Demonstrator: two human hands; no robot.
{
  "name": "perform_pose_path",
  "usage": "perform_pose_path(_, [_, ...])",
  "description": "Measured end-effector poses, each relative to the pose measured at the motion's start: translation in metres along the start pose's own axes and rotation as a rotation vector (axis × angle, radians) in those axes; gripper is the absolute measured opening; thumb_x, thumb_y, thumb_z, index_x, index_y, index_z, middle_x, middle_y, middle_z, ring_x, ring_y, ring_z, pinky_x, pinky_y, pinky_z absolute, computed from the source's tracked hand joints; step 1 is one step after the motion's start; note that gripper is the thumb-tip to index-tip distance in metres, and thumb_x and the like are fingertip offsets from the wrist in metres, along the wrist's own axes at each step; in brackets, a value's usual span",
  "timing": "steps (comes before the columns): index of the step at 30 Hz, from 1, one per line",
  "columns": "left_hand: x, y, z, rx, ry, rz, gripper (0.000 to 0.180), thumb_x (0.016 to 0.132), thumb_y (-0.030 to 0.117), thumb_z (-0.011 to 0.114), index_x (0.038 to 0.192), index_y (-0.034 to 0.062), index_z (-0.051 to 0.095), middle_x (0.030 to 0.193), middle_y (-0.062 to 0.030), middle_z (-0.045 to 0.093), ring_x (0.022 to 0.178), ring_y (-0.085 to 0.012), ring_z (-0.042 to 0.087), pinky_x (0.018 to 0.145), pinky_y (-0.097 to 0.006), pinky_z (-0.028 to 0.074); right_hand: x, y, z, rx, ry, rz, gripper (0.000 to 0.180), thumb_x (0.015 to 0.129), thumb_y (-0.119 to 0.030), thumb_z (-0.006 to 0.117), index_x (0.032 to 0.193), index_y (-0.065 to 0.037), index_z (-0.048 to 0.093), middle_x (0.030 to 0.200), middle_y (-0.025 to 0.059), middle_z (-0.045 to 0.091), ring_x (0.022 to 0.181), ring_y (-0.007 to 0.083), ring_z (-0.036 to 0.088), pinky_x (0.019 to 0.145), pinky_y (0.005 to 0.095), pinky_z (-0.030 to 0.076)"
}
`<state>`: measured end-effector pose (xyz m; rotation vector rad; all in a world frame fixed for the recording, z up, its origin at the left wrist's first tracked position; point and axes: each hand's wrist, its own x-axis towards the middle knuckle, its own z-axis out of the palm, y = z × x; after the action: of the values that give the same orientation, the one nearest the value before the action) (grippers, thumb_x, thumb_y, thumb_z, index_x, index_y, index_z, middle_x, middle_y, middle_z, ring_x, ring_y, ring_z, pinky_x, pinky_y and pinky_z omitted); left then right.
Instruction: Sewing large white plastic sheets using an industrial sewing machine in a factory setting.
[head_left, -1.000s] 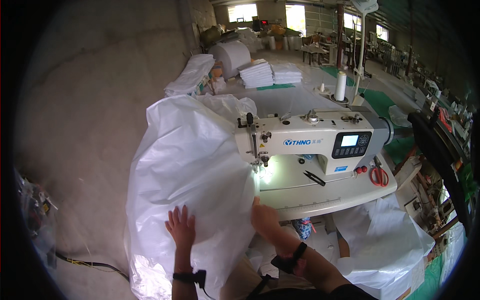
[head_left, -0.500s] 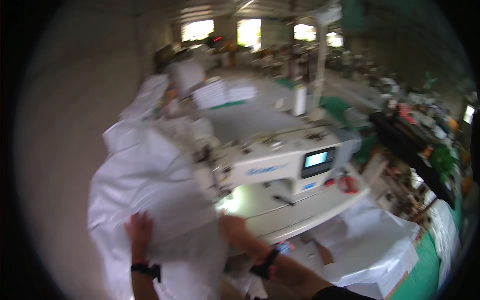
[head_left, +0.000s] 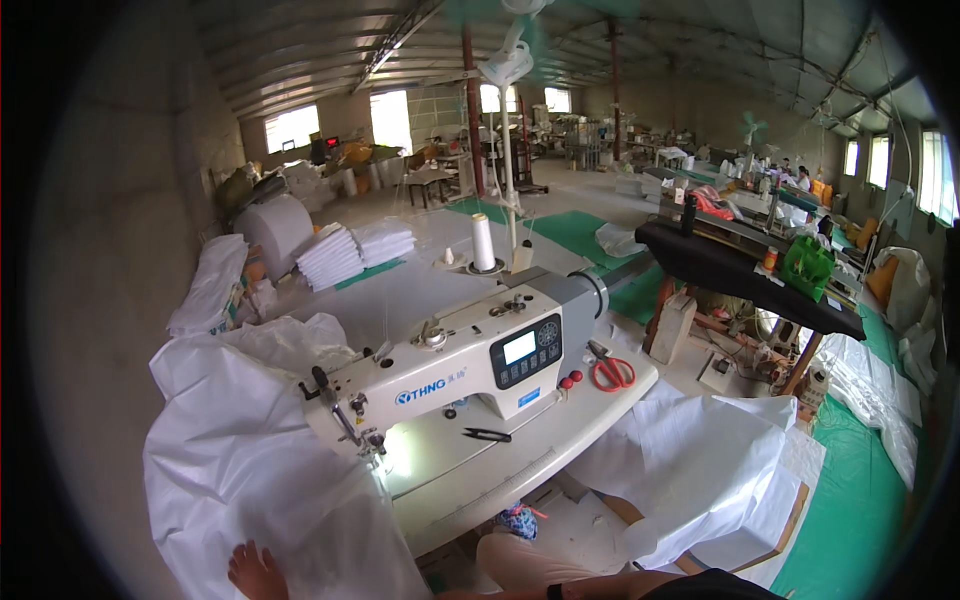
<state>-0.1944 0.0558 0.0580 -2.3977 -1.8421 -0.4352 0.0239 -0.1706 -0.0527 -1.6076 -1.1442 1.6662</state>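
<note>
My left hand (head_left: 257, 575) lies on a large sheet of white plastic-looking material (head_left: 240, 470), fingers spread and holding nothing. The sheet hangs in folds at the left and runs up to the needle end of a white sewing machine (head_left: 430, 390), where a lamp glows. My right forearm (head_left: 650, 583) crosses the lower edge with a dark band at the wrist; its hand is below the picture. On the machine bed sit black thread snips (head_left: 487, 435), red-handled scissors (head_left: 612, 373) and two small red knobs (head_left: 571, 380).
A white thread cone (head_left: 483, 243) stands behind the machine. Stacked white sheets (head_left: 330, 258) lie at the back left, beside a large roll (head_left: 277, 232). More white sheeting (head_left: 690, 470) covers a box at the right. A black-topped bench (head_left: 740, 275) holds a green basket (head_left: 805, 268).
The view has swung up and right, so the machine sits lower and further left. My left hand has dropped to the lower edge; my right has left the sheet and gone out of view.
</note>
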Motion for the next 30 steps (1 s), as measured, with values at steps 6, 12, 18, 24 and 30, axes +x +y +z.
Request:
perform_pose_path(6, [-0.050,-0.020,0.002,0.370,0.642,0.402,0.031,0.082,0.035,0.056,0.095,0.0076,0.062,0.075,-0.0174,0.062,0.072,-0.0272,0.062,0.065,-0.041,0.047,0.027,-0.018,0.010,-0.103,-0.051,-0.101,0.044,0.076,-0.042,0.063,0.096,-0.004,0.063,0.092,0.0111,0.062,0.086,0.0213,0.058,0.074,0.0321,0.046])
perform_pose_path(12, [0.020,-0.055,0.029,-0.055,-0.169,0.226,0.048,0.076,0.032,0.062,0.119,0.0140,0.053,0.129,-0.0194,0.044,0.119,-0.0391,0.039,0.098,-0.048,0.032,0.006,-0.079,0.022,0.120,-0.199,-0.206,0.042,0.076,-0.042,0.059,0.094,-0.004,0.062,0.096,0.0157,0.061,0.088,0.0246,0.059,0.081,0.0342,0.045])
perform_pose_path(18, [0.077,-0.064,0.027,-0.211,-0.328,0.235,0.054,0.082,0.035,0.055,0.127,0.0076,0.045,0.139,-0.0194,0.032,0.119,-0.0349,0.042,0.096,-0.038,0.038,-0.040,0.007,-0.024,0.363,-0.460,0.158,0.030,0.082,-0.028,0.061,0.101,-0.005,0.058,0.091,0.0046,0.061,0.087,0.0175,0.059,0.076,0.0346,0.048])
perform_pose_path(24, [0.112,-0.073,0.057,-0.272,-0.271,0.208,0.050,0.083,0.041,0.050,0.124,0.0125,0.047,0.140,-0.0131,0.032,0.110,-0.0351,0.051,0.094,-0.041,0.039,-0.063,0.054,-0.011,0.116,-0.459,-0.343,0.032,0.087,-0.032,0.055,0.095,-0.002,0.058,0.083,0.0061,0.060,0.075,0.0145,0.058,0.060,0.0252,0.048])
perform_pose_path(30, [0.055,-0.014,0.005,0.046,-0.074,0.126,0.033,0.084,0.034,0.051,0.107,0.0101,0.057,0.114,-0.0135,0.055,0.096,-0.0329,0.058,0.079,-0.043,0.047,-0.057,0.029,-0.051,0.656,-0.041,0.138,0.037,0.085,-0.032,0.055,0.105,-0.001,0.050,0.089,0.0129,0.059,0.068,0.0187,0.059,0.052,0.0274,0.048])
